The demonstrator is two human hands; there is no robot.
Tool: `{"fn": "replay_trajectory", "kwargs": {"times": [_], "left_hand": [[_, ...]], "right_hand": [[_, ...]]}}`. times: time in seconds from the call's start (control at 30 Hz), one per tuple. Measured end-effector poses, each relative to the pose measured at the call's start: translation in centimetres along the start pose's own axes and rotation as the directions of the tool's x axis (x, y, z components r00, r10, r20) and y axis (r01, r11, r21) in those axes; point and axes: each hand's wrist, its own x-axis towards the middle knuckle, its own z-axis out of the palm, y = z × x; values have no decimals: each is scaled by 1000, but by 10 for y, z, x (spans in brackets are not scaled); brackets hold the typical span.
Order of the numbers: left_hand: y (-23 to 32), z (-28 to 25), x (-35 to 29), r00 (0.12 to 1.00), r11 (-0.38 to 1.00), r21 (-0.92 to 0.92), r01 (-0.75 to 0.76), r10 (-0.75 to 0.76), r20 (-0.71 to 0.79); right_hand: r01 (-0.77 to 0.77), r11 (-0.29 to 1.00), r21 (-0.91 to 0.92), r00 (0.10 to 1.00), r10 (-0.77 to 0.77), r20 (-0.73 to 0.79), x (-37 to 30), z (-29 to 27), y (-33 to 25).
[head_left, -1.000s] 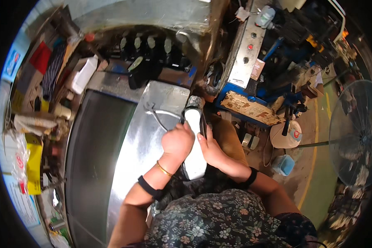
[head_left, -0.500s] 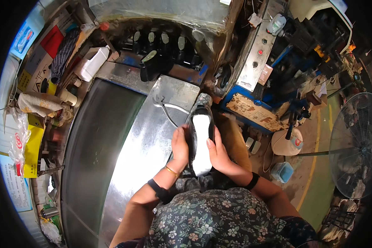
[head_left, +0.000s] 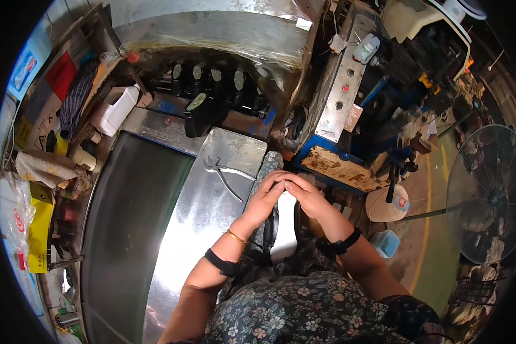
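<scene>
A dark shoe with a long white underside (head_left: 284, 229) lies bottom up across my lap, its near end toward me. My left hand (head_left: 265, 198) and my right hand (head_left: 307, 196) are closed over its far end from either side, their fingertips meeting on top. That end of the shoe is hidden beneath the fingers. Left of my hands, a pair of metal pincers (head_left: 228, 170) rests on the shiny metal table (head_left: 184, 221), apart from both hands.
A dark conveyor belt (head_left: 129, 229) runs along the left. Behind the table stand several black shoe shapes with pale green tops (head_left: 196, 120). A machine with a button panel (head_left: 341, 94) is at far right, a wire-guarded fan (head_left: 490, 195) and a blue bucket (head_left: 386, 243) nearer.
Both hands have slid from the shoe's sides to its far end and come together over it. The view has shifted, so the surroundings sit slightly further left.
</scene>
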Motion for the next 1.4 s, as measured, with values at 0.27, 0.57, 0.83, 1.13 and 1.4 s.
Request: {"fn": "replay_trajectory", "kwargs": {"times": [0.27,0.57,0.83,1.13,1.4], "left_hand": [[-18,-8,1,981,975,110,-192,188,47],[-1,2,-3,981,927,321,-193,190,41],[62,69,-48,846,803,302,-514,417,333],[42,25,-79,894,878,304,-371,248,374],[-16,-82,-170,739,967,-236,94,-227,-634]], "right_hand": [[-260,848,461,966,232,117,0,-13,-8],[-18,991,131,997,28,-74,-21,-8,1],[-271,879,392,944,322,-70,-108,-64,-37],[-275,771,575,660,586,-470,-210,-65,12],[185,716,673,902,147,-405,-33,-42,10]]}}
